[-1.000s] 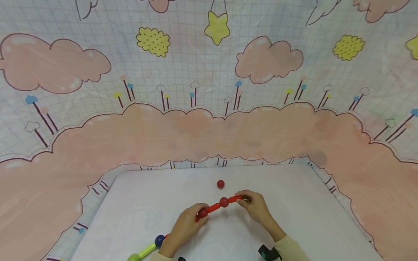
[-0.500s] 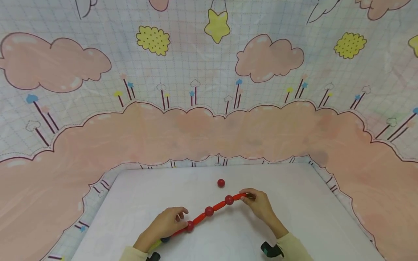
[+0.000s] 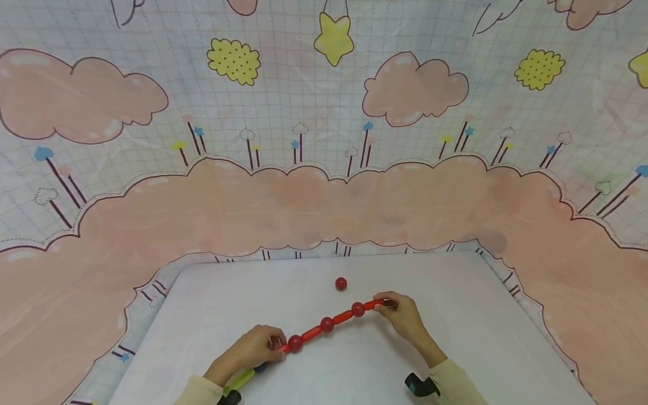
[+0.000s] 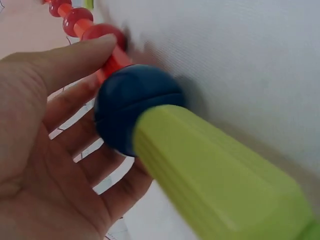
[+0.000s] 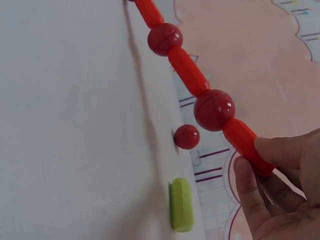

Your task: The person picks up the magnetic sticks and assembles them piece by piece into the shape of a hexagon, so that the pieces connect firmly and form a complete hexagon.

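A chain of red rods and red balls (image 3: pixel 327 324) stretches slantwise between my two hands. My left hand (image 3: pixel 255 347) pinches the red rod (image 4: pixel 117 60) beside a dark blue ball (image 4: pixel 137 100), thumb on one side and fingers behind. From that ball a yellow-green rod (image 4: pixel 220 170) continues toward the wrist; in the head view the hand and sleeve partly cover this end. At the far right end, my right hand (image 3: pixel 402 320) holds the last red rod (image 5: pixel 245 142) between thumb and fingers.
Beyond the chain, a loose red ball (image 3: pixel 341 284) lies on the white table (image 3: pixel 455 315). A loose yellow-green rod (image 5: pixel 181 205) lies near the table's edge in the right wrist view. Behind hangs a patterned cloth (image 3: pixel 324 208).
My left hand has slid left along the chain, from a red ball to the rod beside the blue ball. My right hand has shifted slightly right, holding its end.
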